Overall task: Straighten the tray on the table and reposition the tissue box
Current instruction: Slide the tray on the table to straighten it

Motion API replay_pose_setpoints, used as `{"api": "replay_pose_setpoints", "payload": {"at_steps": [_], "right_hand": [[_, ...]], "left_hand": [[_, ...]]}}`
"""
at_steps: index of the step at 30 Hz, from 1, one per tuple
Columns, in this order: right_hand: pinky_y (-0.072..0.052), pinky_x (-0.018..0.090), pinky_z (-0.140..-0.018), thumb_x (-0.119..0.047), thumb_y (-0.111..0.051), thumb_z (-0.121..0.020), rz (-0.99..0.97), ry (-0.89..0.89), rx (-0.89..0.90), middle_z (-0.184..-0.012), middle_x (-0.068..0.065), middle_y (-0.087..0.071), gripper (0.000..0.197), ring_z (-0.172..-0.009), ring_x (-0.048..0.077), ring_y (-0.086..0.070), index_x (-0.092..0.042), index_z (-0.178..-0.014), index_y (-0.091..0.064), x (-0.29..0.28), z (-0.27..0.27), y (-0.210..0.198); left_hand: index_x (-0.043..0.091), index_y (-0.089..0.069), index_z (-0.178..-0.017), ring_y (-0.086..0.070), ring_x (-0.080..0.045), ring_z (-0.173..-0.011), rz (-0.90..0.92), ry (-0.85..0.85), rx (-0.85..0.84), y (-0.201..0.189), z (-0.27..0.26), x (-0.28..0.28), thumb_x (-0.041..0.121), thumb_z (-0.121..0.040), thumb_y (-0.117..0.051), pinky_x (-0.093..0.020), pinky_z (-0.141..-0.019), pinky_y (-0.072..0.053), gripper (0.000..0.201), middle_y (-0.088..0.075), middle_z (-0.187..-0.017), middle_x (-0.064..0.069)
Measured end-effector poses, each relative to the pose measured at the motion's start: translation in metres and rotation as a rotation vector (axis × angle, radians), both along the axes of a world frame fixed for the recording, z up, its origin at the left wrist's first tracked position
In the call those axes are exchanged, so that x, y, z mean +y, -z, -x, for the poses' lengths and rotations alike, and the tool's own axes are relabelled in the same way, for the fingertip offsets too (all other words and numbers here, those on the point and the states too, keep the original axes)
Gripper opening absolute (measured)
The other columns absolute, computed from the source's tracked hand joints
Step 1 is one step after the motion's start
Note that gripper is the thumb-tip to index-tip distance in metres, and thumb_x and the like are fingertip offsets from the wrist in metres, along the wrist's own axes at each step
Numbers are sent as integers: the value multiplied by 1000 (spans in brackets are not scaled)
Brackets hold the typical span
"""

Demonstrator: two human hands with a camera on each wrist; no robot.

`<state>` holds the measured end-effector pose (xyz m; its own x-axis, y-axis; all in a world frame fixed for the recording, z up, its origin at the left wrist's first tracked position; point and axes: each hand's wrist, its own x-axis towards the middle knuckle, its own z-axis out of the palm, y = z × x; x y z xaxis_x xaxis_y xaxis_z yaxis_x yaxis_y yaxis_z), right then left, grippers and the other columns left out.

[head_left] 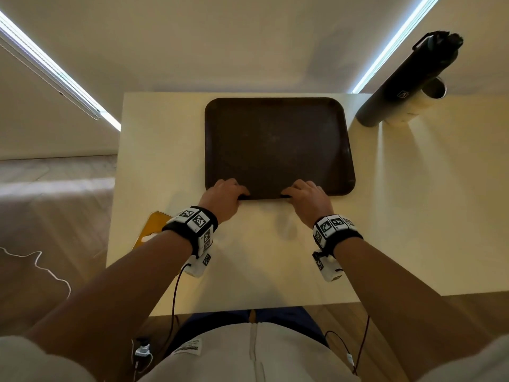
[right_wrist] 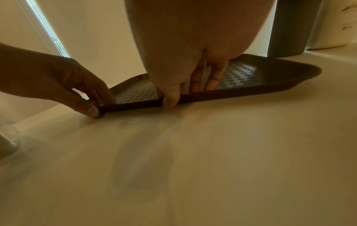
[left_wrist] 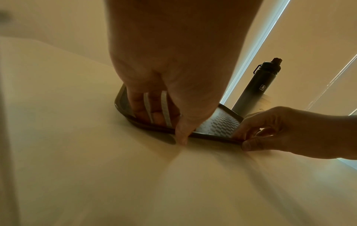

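Both hands are on the near rim of the dark brown rectangular plastic tray (head_left: 278, 144), which lies flat on the cream table (head_left: 165, 150) toward its far side. The left hand (head_left: 224, 198) pinches the rim left of centre, fingers (left_wrist: 152, 110) inside on the textured floor and thumb outside down at the table. The right hand (head_left: 307, 201) does the same right of centre, thumb against the outer rim.

The tray looks nearly square to the far table edge; the right side flares a bit, but that may be lens distortion. My read is that this is fine alignment, not a big rotation.

How to do it well:
- Keep the tray flat and slide it. Don't lift the near rim.
- Rotate with the hands opposed, one easing forward and one back, and watch the far rim against the table edge.
- Use small corrections, since a smooth table surface probably lets the tray overshoot.
- Mind the tall dark grey metal bottle (head_left: 407, 81) near the tray's far right corner. A rightward shove could tip it.

No tissue box is clearly identifiable. A yellow flat object (head_left: 150, 224) sits at the left table edge, partly hidden by the left wrist, and a pale cylinder (head_left: 421, 106) stands behind the bottle. I can't tell what either is.
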<state>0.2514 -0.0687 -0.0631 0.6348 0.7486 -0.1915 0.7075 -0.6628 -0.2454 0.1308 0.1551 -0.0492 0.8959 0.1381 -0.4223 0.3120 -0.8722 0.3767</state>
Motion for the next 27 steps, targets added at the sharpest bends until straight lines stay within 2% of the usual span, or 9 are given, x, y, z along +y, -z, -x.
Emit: {"api": "replay_pose_setpoints", "payload": {"at_steps": [12,16,20,24,27], "right_hand": [[-50,43,-75,-18,-67,-90,-14,7,9,-103,5,-63,26,-89,27,-58,-20,-116,-68,-1,2,-2],[-49,41,-76,-19,-66,-91,2,11,11,-104,5,-63,26,-90,27,-58,-20,-117,-68,-1,1,-3],[-47,39,-80,-22,-61,-94,31,17,48,-109,3,-62,26,-94,26,-57,-22,-121,-65,2,1,-7],[-43,39,-94,-34,-56,-95,88,2,114,-119,1,-59,33,-108,24,-54,-26,-127,-59,8,-1,-19],[-42,41,-98,-36,-57,-94,30,-58,127,-120,1,-59,34,-111,22,-54,-27,-126,-58,14,6,-30]], "left_hand": [[30,-60,-128,-53,-24,-110,-3,-2,-5,3,0,-1,18,-96,-56,-45,-91,-52,34,-57,-121,-1],[30,-60,-129,-53,-25,-110,-11,-6,-8,3,1,-2,19,-96,-56,-45,-90,-52,34,-57,-121,-1],[28,-57,-132,-53,-25,-113,-4,0,-3,-2,1,-4,29,-95,-57,-45,-91,-51,36,-56,-124,-2],[27,-55,-132,-57,-22,-111,33,-34,-128,-14,8,-13,38,-94,-60,-45,-92,-51,40,-58,-123,-1],[26,-57,-129,-59,-21,-107,61,-90,-266,-29,25,-20,38,-93,-61,-44,-90,-52,39,-61,-119,-2]]}}
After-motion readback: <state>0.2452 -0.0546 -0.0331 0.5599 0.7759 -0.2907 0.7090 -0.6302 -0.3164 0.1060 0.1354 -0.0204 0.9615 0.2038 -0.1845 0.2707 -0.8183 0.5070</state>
